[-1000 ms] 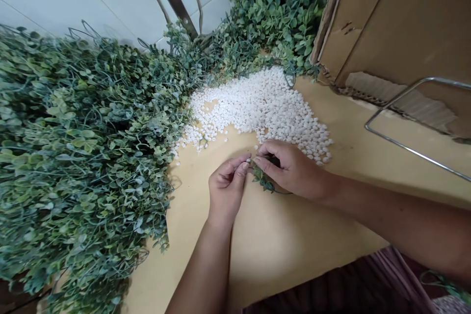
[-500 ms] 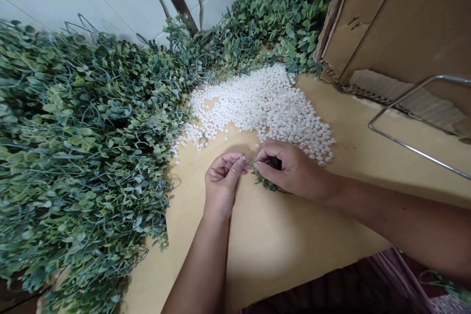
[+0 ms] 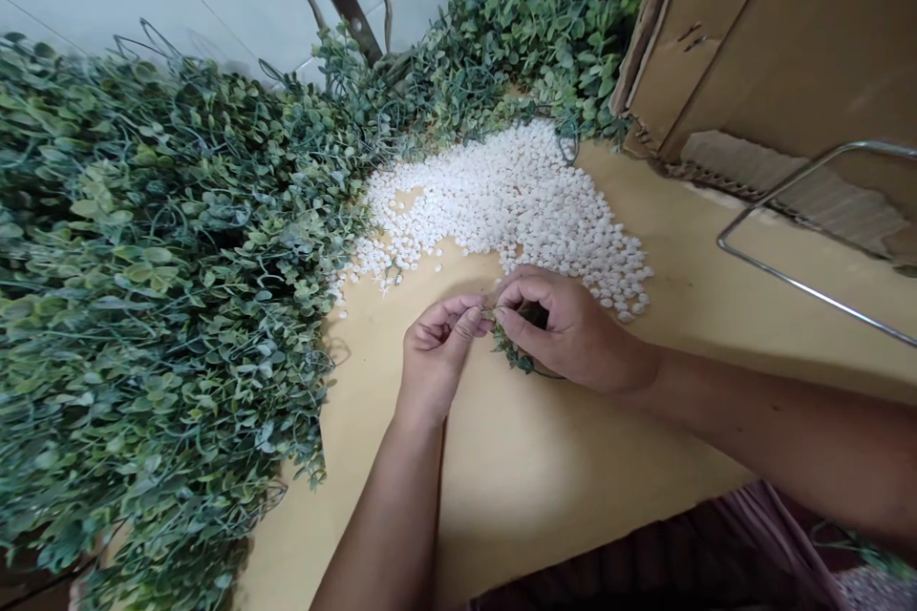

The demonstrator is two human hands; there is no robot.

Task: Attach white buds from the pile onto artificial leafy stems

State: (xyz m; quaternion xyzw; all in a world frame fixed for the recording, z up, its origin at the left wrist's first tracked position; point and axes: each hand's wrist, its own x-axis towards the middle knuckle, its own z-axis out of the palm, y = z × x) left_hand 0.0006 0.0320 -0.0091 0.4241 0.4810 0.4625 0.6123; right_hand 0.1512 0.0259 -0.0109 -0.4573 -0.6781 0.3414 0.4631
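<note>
In front of me my left hand (image 3: pixel 445 332) is closed in a pinch, thumb against forefinger. A tiny white bead-like piece was at these fingertips a moment ago; now the fingers mostly hide it. My right hand (image 3: pixel 555 320) pinches the thin end of an artificial leaf sprig (image 3: pixel 517 358), whose small green leaves hang below the palm. Both sets of fingertips almost meet, with a short greenish stem tip bridging them. Just beyond the hands lies a wide spread of small white bead-like pieces (image 3: pixel 487 191).
Artificial greenery (image 3: pixel 179 305) is heaped along the left, with another leafy pile (image 3: pixel 551 10) at the back. A cardboard box (image 3: pixel 802 38) stands at the right behind a bent metal wire frame (image 3: pixel 809 282). The tan tabletop (image 3: pixel 530 477) extends toward my lap.
My hands have drawn slightly closer together, the left moving a little right. The white piece at the left fingertips is now mostly covered, and the stem tip meets those fingers.
</note>
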